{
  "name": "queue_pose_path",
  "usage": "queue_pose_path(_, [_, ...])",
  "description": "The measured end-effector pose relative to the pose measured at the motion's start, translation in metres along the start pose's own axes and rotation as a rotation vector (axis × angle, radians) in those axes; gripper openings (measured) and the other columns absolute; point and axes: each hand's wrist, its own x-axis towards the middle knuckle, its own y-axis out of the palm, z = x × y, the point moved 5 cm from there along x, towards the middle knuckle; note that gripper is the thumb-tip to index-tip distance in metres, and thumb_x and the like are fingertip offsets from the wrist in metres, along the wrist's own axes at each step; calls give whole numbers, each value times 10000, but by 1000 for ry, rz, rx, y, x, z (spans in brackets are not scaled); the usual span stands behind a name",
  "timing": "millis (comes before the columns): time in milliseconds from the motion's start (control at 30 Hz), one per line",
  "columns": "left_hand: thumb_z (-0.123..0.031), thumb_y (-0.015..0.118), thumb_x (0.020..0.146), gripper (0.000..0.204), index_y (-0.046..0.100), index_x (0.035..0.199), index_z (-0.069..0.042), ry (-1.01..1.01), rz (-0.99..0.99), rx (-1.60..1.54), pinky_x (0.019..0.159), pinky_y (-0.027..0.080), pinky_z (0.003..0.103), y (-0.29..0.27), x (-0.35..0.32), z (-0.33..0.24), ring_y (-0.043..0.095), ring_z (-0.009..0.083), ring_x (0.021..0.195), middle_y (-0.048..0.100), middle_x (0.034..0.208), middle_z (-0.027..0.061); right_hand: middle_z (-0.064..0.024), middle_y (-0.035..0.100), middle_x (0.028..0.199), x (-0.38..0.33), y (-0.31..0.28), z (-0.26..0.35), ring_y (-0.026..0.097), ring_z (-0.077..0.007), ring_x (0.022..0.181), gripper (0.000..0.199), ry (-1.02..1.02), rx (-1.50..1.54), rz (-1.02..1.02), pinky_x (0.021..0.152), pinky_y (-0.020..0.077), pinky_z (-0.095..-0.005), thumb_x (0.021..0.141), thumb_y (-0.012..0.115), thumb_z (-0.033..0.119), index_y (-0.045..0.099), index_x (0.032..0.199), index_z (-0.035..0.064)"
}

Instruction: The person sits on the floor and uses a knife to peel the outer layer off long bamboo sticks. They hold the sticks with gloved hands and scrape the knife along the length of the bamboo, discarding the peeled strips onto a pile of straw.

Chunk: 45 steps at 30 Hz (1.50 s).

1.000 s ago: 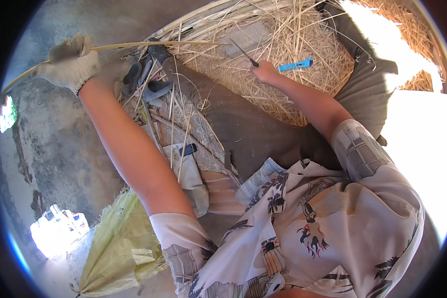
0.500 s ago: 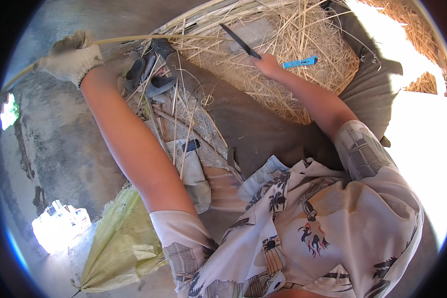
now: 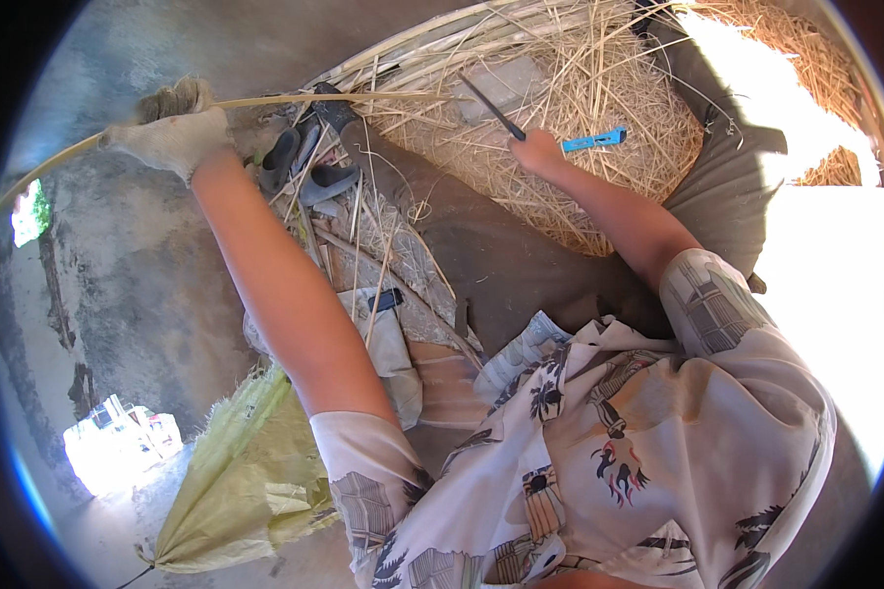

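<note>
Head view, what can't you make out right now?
In the head view:
Back end of the knife: hidden by the right hand.
Bare fingers of the left hand: covered by its glove.
Left end of the strip: cut off by the dark edge.
Black object: too small to identify.

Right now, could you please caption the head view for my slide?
Gloved left hand grips a strip; right hand holds a knife over straw.

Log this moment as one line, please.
left hand: gloved, gripping pale strip | right hand: gripping dark knife | nearby: blue object on straw
</note>
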Motion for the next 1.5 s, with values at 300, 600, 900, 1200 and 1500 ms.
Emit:
queue_pose_path(300, [-699,248,989,597,355,826,-135,90,10,81,587,324,329,12,-13,-2,294,182,610,370,713,34,-161,644,748,-48,-71,104,681,-302,735,357,-518,475,-369,710,543,-431,923,572,318,608,903,-37])
queue_pose_path(600, [-703,199,994,617,317,779,-137,59,-26,160,555,287,317,25,-25,1,250,155,582,310,674,20,-186,681,761,1,-41,28,692,-314,733,348,-120,142,-142,691,536,-422,902,595,295,649,902,-49])
queue_pose_path(900, [-654,211,1002,687,470,1106,-26,155,-164,228,940,520,493,17,-23,1,523,226,769,455,957,117,-166,661,773,-3,-5,25,651,-242,717,372,-336,385,-244,650,502,-381,948,569,327,639,989,-36])
queue_pose_path(1200, [-632,222,1008,679,455,1105,-1,130,-47,166,1053,411,605,0,-4,-1,560,275,818,477,965,128,-140,624,673,-9,-60,85,597,-270,592,407,-400,336,-222,580,473,-404,933,581,372,614,784,-5])
queue_pose_path(1500, [-606,212,1013,680,450,1124,22,52,-126,267,961,501,552,23,-27,1,537,273,841,478,986,145,-210,689,747,24,21,-28,695,-315,680,468,-96,-20,-143,627,510,-450,935,560,395,681,951,-57])
